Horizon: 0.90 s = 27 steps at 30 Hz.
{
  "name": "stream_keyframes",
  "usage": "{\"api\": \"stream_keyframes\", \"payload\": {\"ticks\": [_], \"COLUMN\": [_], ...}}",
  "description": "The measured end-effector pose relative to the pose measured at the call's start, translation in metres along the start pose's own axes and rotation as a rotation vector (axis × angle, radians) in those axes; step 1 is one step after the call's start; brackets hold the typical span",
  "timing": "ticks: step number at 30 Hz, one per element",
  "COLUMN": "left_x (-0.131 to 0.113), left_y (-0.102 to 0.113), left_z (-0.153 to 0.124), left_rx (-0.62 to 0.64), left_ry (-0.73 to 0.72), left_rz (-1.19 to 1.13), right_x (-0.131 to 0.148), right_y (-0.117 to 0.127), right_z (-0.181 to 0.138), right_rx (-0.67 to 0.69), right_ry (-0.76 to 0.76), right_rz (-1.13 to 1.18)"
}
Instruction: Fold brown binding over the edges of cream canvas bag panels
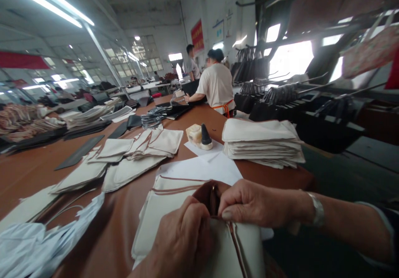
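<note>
A cream fabric pouch with brown trim (249,244) is between my hands at the table's near edge, its mouth spread to show a brown lining and a small metal piece, perhaps a zip pull. My left hand (183,232) is closed on the near left rim of the opening. On the right side of the rim, my right hand (249,203) pinches the edge between thumb and fingers. Under and behind my left hand lie flat cream pieces with brown edging (152,215). White paper (199,168) lies just beyond them.
A neat stack of cream pouches (262,145) stands at right, with looser cream pieces (137,149) at left. Between them are a pale block (193,134) and a black cone-topped bottle (205,136). Crumpled light-blue cloth (46,240) lies near left. A co-worker (216,82) stands across the table.
</note>
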<state>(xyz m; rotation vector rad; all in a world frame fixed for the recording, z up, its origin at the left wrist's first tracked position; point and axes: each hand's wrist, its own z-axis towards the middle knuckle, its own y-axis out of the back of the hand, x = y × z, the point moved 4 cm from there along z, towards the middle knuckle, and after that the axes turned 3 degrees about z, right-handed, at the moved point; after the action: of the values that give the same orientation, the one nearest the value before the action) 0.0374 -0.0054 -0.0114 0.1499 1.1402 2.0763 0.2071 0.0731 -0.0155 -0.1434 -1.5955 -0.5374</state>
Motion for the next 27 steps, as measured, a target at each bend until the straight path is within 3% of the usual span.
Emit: {"api": "stream_keyframes", "payload": {"ticks": [4,8,11,16,20,22,24,27], "left_x": [-0.002,-0.001,-0.001,-0.012,-0.014,-0.011,-0.005,0.006], "left_y": [0.008,0.009,0.005,0.000,-0.002,-0.002,-0.001,-0.002], "left_z": [0.009,0.011,0.009,0.008,0.003,-0.002,-0.003,0.001], "left_rx": [0.103,0.109,0.119,0.130,0.034,-0.009,0.004,0.170], "left_ry": [-0.004,0.010,-0.012,-0.164,-0.173,-0.127,-0.024,0.325], "left_rz": [-0.233,-0.228,-0.133,0.278,0.379,0.254,-0.015,-0.466], "right_x": [0.000,-0.001,-0.001,-0.003,-0.002,-0.001,0.001,0.005], "right_y": [-0.001,-0.001,-0.002,-0.003,-0.004,-0.004,-0.005,-0.006], "right_z": [0.000,0.001,0.002,0.004,0.002,0.000,-0.002,-0.002], "right_rx": [0.019,0.031,0.039,0.037,0.016,-0.005,-0.002,0.009], "right_ry": [-0.012,-0.033,-0.040,-0.055,-0.011,0.002,0.002,0.012], "right_rz": [0.028,0.060,0.076,0.091,-0.011,-0.091,-0.141,-0.153]}}
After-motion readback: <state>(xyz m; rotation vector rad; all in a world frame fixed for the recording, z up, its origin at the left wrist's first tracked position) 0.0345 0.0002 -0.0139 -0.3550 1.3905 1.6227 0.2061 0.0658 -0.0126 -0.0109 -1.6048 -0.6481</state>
